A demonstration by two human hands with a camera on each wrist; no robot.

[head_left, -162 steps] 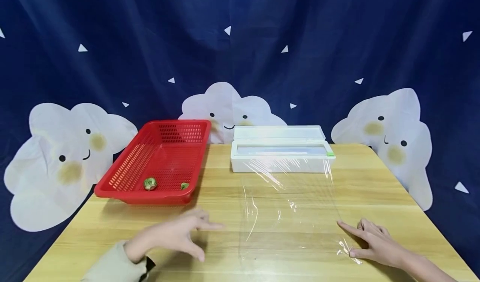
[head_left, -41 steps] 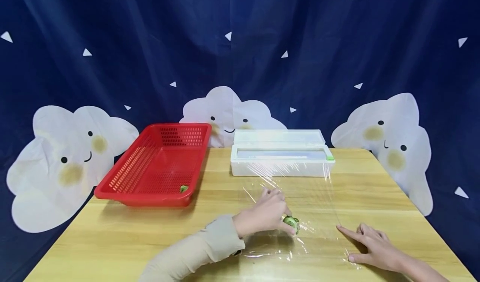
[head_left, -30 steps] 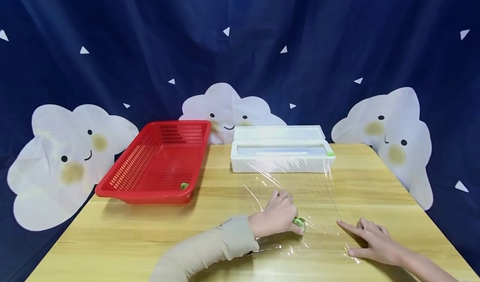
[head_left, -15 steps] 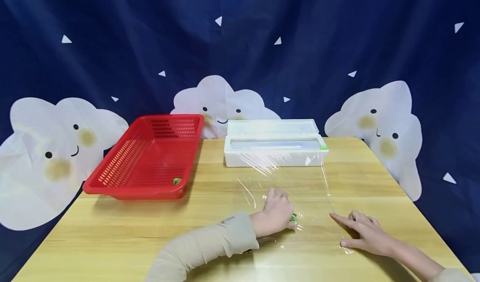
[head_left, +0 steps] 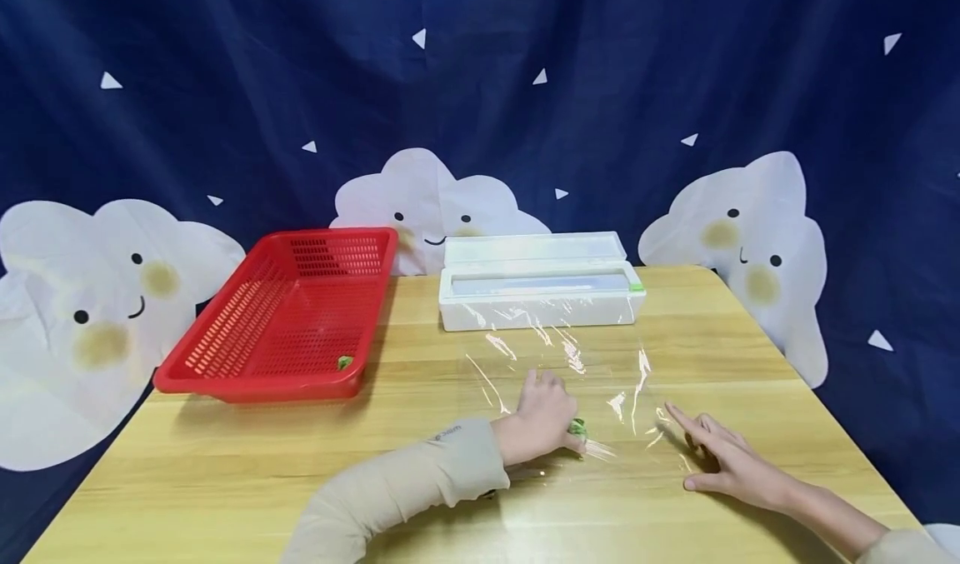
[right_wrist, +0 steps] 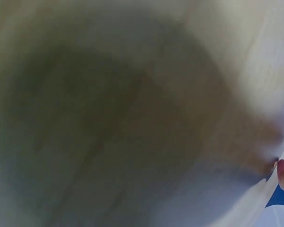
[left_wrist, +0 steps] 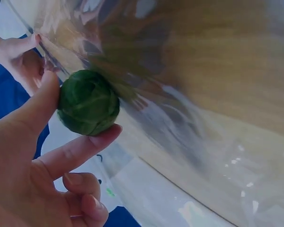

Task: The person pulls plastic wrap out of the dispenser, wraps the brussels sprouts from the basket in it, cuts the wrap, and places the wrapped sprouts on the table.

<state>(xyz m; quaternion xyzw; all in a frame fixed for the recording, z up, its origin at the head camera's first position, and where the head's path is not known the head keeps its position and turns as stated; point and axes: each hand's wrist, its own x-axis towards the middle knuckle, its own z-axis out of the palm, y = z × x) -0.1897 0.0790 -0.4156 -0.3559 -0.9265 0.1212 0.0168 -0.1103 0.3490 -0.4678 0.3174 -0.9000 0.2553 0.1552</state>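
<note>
Fingers [left_wrist: 80, 150] of left hand [head_left: 542, 414] pinch a Brussels sprout [left_wrist: 88, 102] against clear plastic wrap [head_left: 617, 404]. Right hand [head_left: 738, 464] at wrap's right edge, index extended; pinching or just touching, can't tell. Bare wood tabletop [head_left: 210, 464] separates wrap from red basket [head_left: 255, 387].

The desk [head_left: 247, 472] has a pale yellow wood-grain top with a rounded corner between 1 and 2 o'clock. A red basket [head_left: 262, 389] sits at 10 o'clock, its long side slanting. A long white box [head_left: 540, 312] stands at 12 o'clock, lid [head_left: 532, 247] raised. Clear film [head_left: 617, 404] spreads from it toward 6 o'clock, creased and shiny over the wood.
</note>
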